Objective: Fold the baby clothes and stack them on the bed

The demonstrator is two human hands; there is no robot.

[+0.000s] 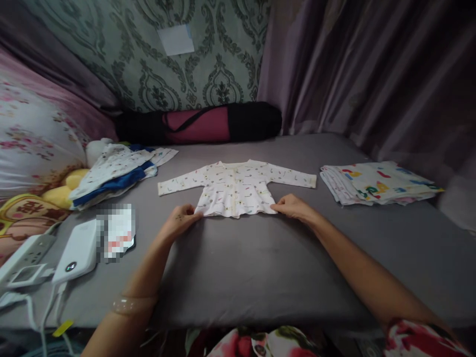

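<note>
A small white baby shirt (236, 191) with a tiny print and buttons down its front lies spread on the grey sheet (241, 267), both sleeves stretched out sideways. My left hand (182, 219) pinches the lower left corner of its hem between thumb and fingers. At the opposite corner of the hem, my right hand (292, 206) grips the cloth the same way. The hem between the hands is slightly wavy.
Folded printed cloths (383, 183) lie at the right. Stacked baby clothes (115, 171) sit at the left near pillows. A white power bank (78, 250), a power strip (29, 255) and cables occupy the near left. A black-and-maroon long bag (201, 124) rests along the wall.
</note>
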